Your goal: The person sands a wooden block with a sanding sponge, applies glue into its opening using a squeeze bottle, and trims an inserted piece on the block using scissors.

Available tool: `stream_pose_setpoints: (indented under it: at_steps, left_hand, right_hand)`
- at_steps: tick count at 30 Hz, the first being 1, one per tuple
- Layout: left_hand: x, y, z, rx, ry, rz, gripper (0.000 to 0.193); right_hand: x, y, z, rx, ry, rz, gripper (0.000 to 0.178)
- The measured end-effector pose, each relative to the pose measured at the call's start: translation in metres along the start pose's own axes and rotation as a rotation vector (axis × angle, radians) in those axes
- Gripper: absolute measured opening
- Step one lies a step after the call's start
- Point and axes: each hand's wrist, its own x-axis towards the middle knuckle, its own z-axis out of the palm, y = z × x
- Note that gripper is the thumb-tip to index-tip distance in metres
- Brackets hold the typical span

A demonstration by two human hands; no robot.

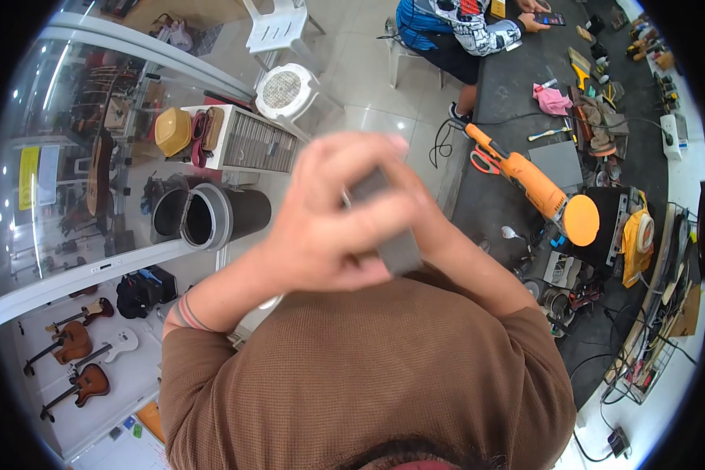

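My left hand point(321, 227) is raised in front of my chest, its fingers bent round a dark grey flat piece point(399, 252). The piece shows between the fingers and below them; motion blur hides whether it is a block or a folded sheet. Close behind it, my right hand point(417, 192) meets the left one. Most of its fingers are covered, so its grip on the piece is hidden.
On the dark workbench point(501, 86) at right lie an orange power tool point(533, 178), a grey sheet point(556, 164), a pink cloth point(552, 100) and cables. A person point(454, 31) sits at its far end holding a phone point(549, 19). Left stand a dark bin point(247, 215) and white stool point(283, 90).
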Motion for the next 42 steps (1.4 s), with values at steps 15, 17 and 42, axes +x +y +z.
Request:
stream_pose_setpoints:
  at_steps: [15,17,42]
  left_hand:
    - [-0.009,-0.021,-0.001,0.029,0.122,-0.085,0.077]
    - [-0.008,-0.024,-0.006,0.065,0.180,-0.164,0.076]
    - [-0.026,-0.023,-0.007,0.130,0.197,-0.136,0.075]
  right_hand:
    - [-0.005,-0.005,-0.001,-0.115,-0.038,0.031,0.086]
    - [-0.006,0.002,-0.002,-0.125,-0.060,0.023,0.083]
    - [0.005,0.004,0.007,-0.015,-0.055,0.014,0.061]
